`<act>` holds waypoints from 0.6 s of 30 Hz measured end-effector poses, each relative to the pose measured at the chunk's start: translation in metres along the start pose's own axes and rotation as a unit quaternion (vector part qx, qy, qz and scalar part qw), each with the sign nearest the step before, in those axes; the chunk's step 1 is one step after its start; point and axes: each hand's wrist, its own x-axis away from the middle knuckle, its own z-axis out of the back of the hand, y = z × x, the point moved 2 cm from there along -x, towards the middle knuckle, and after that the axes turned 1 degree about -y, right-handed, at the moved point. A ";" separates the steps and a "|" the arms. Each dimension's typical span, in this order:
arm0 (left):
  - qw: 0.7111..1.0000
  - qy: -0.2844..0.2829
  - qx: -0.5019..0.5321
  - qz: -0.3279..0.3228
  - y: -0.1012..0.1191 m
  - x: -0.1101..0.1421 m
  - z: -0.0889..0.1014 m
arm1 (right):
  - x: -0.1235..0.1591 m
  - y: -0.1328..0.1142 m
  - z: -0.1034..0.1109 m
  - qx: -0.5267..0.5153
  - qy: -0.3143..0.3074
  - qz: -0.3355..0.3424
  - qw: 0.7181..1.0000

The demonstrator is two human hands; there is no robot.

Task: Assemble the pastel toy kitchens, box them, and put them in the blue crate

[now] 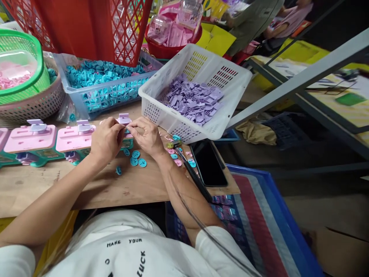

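Observation:
My left hand (106, 139) and my right hand (147, 135) meet over a pink toy unit (127, 122) with a lilac top piece, on the wooden table (86, 188). Both hands have their fingers curled and pinched together on it. Two more pink and teal toy units (75, 139) (30, 140) stand in a row to the left. Small teal round pieces (137, 159) lie on the table just in front of my hands, with pink ones (176, 161) to the right.
A white basket (227, 82) of lilac parts stands behind my right hand. A blue basket (75, 98) of teal parts, a green basket (20, 65) and a red crate (86, 27) line the back. A black phone (208, 163) and a screwdriver (190, 171) lie at the right edge.

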 end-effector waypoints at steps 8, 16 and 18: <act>0.996 -0.046 -0.028 -0.074 0.007 0.011 0.002 | 0.006 0.005 -0.006 0.082 -0.019 0.004 0.996; 0.988 -0.040 -0.076 -0.128 0.006 0.017 0.006 | 0.026 -0.010 0.012 0.118 -0.016 -0.002 0.993; 0.992 -0.014 -0.050 -0.114 0.004 0.020 0.006 | 0.052 -0.012 0.020 0.099 -0.045 0.000 0.994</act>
